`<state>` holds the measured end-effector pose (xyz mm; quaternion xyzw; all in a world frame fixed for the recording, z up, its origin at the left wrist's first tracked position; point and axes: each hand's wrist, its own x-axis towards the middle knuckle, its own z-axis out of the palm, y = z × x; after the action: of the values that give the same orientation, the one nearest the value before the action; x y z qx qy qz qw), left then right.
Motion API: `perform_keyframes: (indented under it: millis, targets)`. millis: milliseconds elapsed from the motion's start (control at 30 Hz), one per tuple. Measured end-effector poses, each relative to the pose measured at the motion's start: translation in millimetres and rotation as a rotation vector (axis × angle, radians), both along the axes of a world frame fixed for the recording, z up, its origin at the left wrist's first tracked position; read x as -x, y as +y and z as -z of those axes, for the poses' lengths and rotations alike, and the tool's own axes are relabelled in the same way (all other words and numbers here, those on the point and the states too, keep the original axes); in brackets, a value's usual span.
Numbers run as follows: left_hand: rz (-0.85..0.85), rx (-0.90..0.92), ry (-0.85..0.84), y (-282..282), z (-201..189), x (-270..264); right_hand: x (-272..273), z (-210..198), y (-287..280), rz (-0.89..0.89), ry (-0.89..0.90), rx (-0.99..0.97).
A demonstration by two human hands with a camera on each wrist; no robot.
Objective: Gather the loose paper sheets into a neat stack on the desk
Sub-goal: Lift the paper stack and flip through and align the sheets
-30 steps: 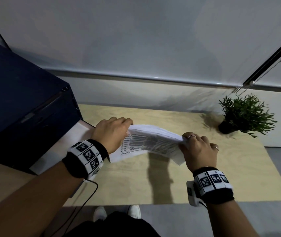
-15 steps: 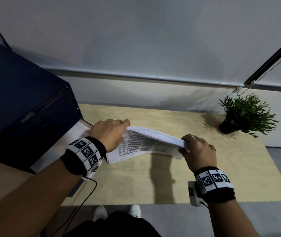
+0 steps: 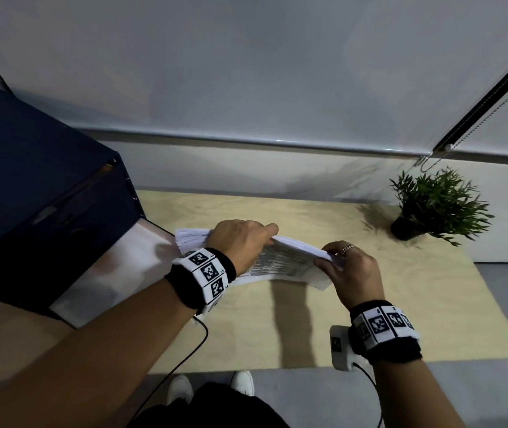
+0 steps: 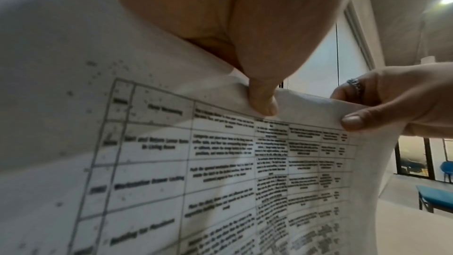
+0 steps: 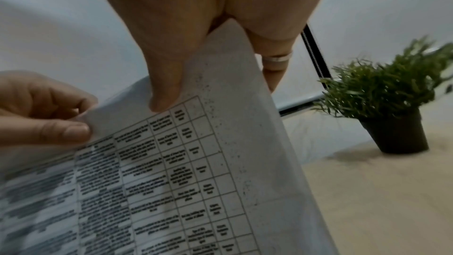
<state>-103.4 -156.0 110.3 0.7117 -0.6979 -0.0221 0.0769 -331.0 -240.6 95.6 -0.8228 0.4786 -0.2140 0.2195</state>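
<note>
A bundle of white paper sheets printed with tables is held in the air above the light wooden desk. My left hand grips its upper left part, thumb on the printed face. My right hand pinches the right edge. In the left wrist view the printed sheets fill the frame, with my left thumb on the top edge and my right hand at the right. The right wrist view shows the sheets pinched under my right thumb, my left hand at the left.
A dark blue cabinet stands at the desk's left end, with a pale panel below it. A small potted plant sits at the far right corner. A white wall and a roller blind rise behind the desk. Grey floor lies to the right.
My left hand has slid rightwards along the top edge of the sheets. The bundle's left corner now sticks out behind that hand. My right hand keeps its hold.
</note>
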Motion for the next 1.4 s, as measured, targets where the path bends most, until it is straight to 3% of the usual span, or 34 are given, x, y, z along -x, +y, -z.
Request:
perform_keyframes:
  millis: [167,267,633,733,800,867,967,1000,1100,1200,1267,1400]
  targets:
    - [0.004,-0.037,-0.046,-2,1,2,8,5,5,0.210,-0.354,-0.173]
    - [0.001,-0.064,-0.084,-6,-3,2,4,13,9,0.233,-0.516,-0.276]
    - [-0.015,-0.094,-0.080,6,-4,7,3,22,7,0.237,-0.675,-0.334]
    - [-0.056,-0.028,-0.031,4,-8,-1,1,30,7,0.325,-0.648,-0.232]
    - [-0.172,0.054,0.077,2,-18,-16,2,32,2,0.481,-0.560,-0.148]
    - [-0.252,0.125,0.324,3,-24,-35,-2,28,-3,0.537,-0.598,-0.223]
    - [-0.231,0.133,0.984,6,-21,-50,-21,4,-4,0.336,-0.963,-0.518]
    - [-0.227,0.158,1.110,7,-17,-50,-27,-6,-2,0.232,-1.016,-0.556]
    - [-0.283,0.343,1.074,11,-9,-38,-43,-43,7,0.093,-0.990,-0.378]
    - [-0.366,0.522,0.993,24,-2,-24,-49,-51,16,0.021,-1.027,-0.237]
    - [-0.380,0.467,0.958,34,16,-21,-52,-35,24,0.057,-0.932,-0.234]
    - [-0.400,0.255,1.110,49,43,-23,-52,1,30,0.147,-0.778,-0.362]
